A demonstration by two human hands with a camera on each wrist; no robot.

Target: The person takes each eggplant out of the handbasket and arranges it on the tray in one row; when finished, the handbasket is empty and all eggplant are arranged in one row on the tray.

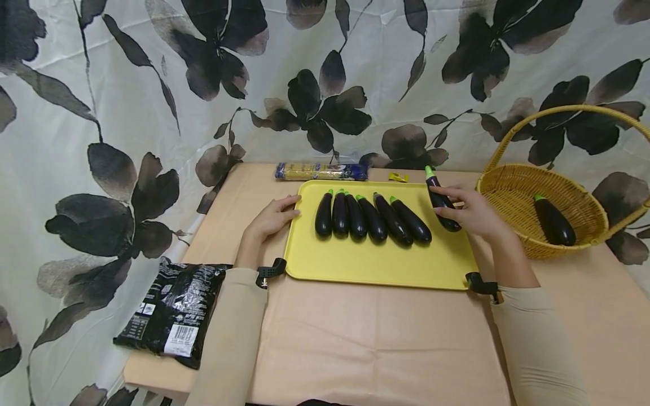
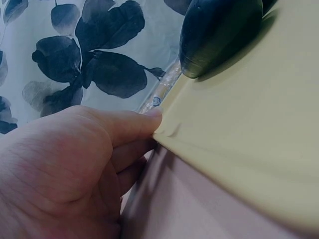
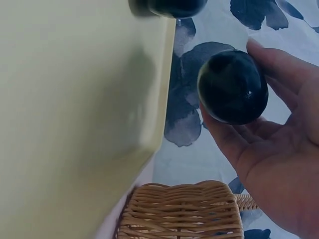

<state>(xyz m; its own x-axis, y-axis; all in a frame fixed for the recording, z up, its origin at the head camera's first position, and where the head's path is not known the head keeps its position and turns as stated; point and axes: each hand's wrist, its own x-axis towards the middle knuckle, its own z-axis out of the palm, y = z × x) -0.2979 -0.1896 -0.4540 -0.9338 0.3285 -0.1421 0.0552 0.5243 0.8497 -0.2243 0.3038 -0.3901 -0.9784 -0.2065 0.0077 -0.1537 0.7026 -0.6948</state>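
Observation:
My right hand [image 1: 469,211] grips an eggplant [image 1: 440,202] above the right side of the yellow tray [image 1: 376,265]. In the right wrist view the round dark end of this eggplant [image 3: 233,87] faces the camera, between thumb and fingers. Several glossy eggplants [image 1: 376,223] lie side by side on the tray, green stems toward the back. At the tray's left edge is my left hand [image 1: 269,221]; the left wrist view has its thumb [image 2: 134,124] on the rim and the other fingers beneath, pinching it. One more eggplant [image 1: 554,221] lies in the wicker basket [image 1: 538,180].
Right of the tray stands the basket, its tall handle [image 1: 569,108] arching over it. Behind the tray lie a pasta packet [image 1: 322,172] and a small yellow wrapper [image 1: 398,177]. A black plastic bag [image 1: 172,310] sits at the table's left edge. A floral cloth [image 1: 304,56] hangs behind.

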